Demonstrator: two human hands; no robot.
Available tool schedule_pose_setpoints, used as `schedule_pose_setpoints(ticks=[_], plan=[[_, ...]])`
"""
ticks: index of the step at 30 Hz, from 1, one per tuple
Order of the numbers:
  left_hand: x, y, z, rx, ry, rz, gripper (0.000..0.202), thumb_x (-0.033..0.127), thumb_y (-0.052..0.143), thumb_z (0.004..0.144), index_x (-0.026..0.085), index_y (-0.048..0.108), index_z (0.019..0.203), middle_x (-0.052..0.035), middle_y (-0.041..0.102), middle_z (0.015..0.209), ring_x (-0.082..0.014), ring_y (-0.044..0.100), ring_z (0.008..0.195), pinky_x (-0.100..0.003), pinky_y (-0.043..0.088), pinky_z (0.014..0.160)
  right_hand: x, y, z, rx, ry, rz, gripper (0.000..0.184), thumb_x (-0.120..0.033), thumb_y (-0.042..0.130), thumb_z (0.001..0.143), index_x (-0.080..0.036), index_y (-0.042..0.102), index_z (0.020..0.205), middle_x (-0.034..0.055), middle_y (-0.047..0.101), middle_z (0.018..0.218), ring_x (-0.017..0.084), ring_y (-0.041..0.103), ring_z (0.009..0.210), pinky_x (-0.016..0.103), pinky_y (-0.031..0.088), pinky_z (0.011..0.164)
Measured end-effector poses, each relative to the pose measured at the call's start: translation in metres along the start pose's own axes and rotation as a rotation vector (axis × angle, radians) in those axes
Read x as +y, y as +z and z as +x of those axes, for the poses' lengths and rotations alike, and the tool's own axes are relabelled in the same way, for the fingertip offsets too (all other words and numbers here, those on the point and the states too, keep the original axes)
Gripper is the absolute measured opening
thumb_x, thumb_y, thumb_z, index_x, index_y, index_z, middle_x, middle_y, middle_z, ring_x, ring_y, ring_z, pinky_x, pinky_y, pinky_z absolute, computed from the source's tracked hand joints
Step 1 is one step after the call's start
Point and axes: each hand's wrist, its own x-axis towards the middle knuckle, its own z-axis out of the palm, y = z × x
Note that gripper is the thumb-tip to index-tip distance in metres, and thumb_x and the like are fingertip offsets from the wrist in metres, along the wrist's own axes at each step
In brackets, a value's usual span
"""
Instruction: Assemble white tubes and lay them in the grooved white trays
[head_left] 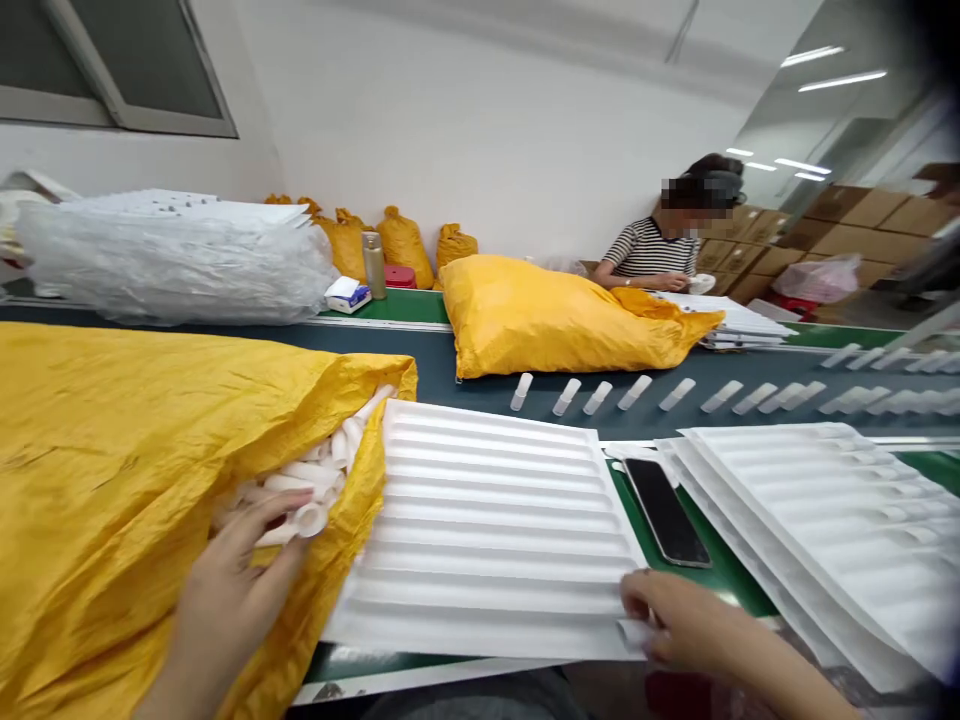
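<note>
My left hand (244,570) is at the mouth of a big yellow woven sack (150,430), pinching a white plastic tube (309,519) whose round open end faces me. More white tubes (322,470) lie loose inside the sack. In front of me is a white ridged tray (495,520) with long parallel grooves. My right hand (675,620) is closed at the tray's near right corner, its fingers around a short whitish translucent tube (636,632). Part of that piece is hidden by the fingers.
A black phone (667,512) lies right of the tray, beside stacked white trays (817,500). Clear-white tubes (679,394) stand along the dark conveyor belt (427,365). A full yellow sack (555,315) rests across it. A person in a striped shirt (651,250) works behind.
</note>
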Motion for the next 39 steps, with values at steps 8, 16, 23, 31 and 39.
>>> schedule_pose_setpoints(ticks=[8,16,23,31,39], plan=[[0.075,0.033,-0.009,-0.047,-0.087,-0.724,0.031,0.036,0.071,0.076,0.022,0.062,0.102,-0.0057,0.069,0.107,-0.0217,0.063,0.104,-0.037,0.047,0.097,0.028,0.042,-0.023,0.509,-0.137,0.203,0.021,-0.031,0.061,0.079,-0.025,0.068,0.098,0.0111,0.067,0.107,0.027,0.063,0.1,0.036,0.052,0.086],[0.12,0.059,-0.031,-0.254,-0.491,-1.502,0.052,0.03,0.083,0.064,0.027,0.055,0.107,0.0025,0.07,0.092,-0.0098,0.067,0.085,-0.022,0.053,0.08,-0.115,0.0,0.032,0.457,-0.598,0.85,0.03,-0.035,0.056,0.091,-0.025,0.059,0.119,0.0051,0.065,0.089,0.013,0.063,0.062,0.027,0.055,0.057],[0.102,0.04,-0.027,-0.266,-0.102,-0.744,0.03,0.034,0.076,0.071,0.019,0.068,0.095,-0.0012,0.07,0.089,-0.0145,0.063,0.081,-0.024,0.048,0.073,-0.141,-0.026,0.048,0.62,-0.836,0.738,0.027,-0.019,0.061,0.088,-0.026,0.063,0.114,0.0088,0.062,0.111,0.021,0.061,0.104,0.033,0.054,0.083],[0.115,0.019,-0.018,-0.519,0.3,-0.372,0.03,0.036,0.053,0.091,0.021,0.064,0.113,-0.0023,0.069,0.091,-0.0155,0.063,0.082,-0.026,0.047,0.074,-0.136,-0.041,0.05,0.566,-0.993,0.422,0.04,-0.01,0.058,0.089,-0.027,0.054,0.125,0.0064,0.063,0.106,0.017,0.06,0.1,0.03,0.05,0.088],[0.112,0.029,-0.019,-0.095,0.699,-0.161,0.028,0.021,0.058,0.089,0.014,0.06,0.116,-0.0061,0.065,0.087,-0.015,0.06,0.08,-0.026,0.049,0.073,-0.136,-0.033,0.053,0.605,-0.854,0.498,0.032,-0.02,0.058,0.091,-0.028,0.057,0.122,0.0038,0.065,0.097,0.016,0.061,0.086,0.027,0.049,0.076]])
